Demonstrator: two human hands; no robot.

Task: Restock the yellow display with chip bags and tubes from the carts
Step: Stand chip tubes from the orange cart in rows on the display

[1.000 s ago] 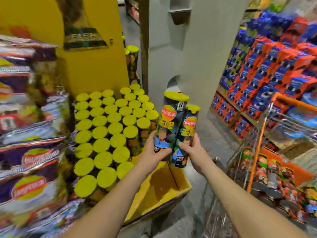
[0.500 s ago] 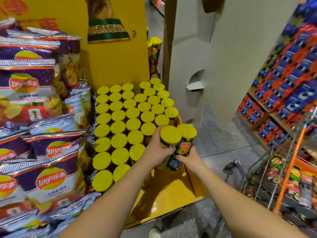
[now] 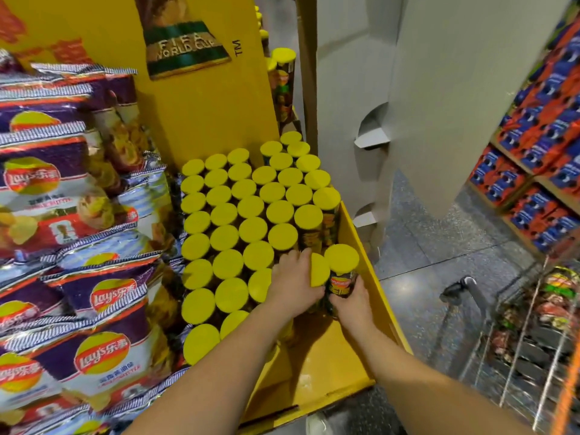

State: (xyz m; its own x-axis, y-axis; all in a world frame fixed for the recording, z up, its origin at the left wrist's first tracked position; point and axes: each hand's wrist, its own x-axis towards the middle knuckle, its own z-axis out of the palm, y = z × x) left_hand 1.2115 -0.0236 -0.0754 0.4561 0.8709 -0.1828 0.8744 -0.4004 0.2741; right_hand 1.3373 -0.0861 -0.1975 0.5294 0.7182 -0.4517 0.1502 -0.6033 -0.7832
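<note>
Two dark chip tubes with yellow lids stand side by side in the yellow display tray (image 3: 361,233), at the front right of the block of yellow-lidded tubes (image 3: 251,211). My left hand (image 3: 295,284) wraps the left tube (image 3: 318,270). My right hand (image 3: 353,301) grips the right tube (image 3: 342,262) low on its body. Both tubes are upright and sit level with the other lids. Their bases are hidden by my hands.
Purple chip bags (image 3: 72,246) are stacked on the left of the display. A grey cardboard pillar (image 3: 408,89) rises right of the tray. A wire cart (image 3: 527,334) with snack packs stands at right. Blue and red boxes (image 3: 539,158) fill shelves far right.
Both hands have lowered the two tubes from chest height down into the tray beside the other tubes. The view has tilted down and left.
</note>
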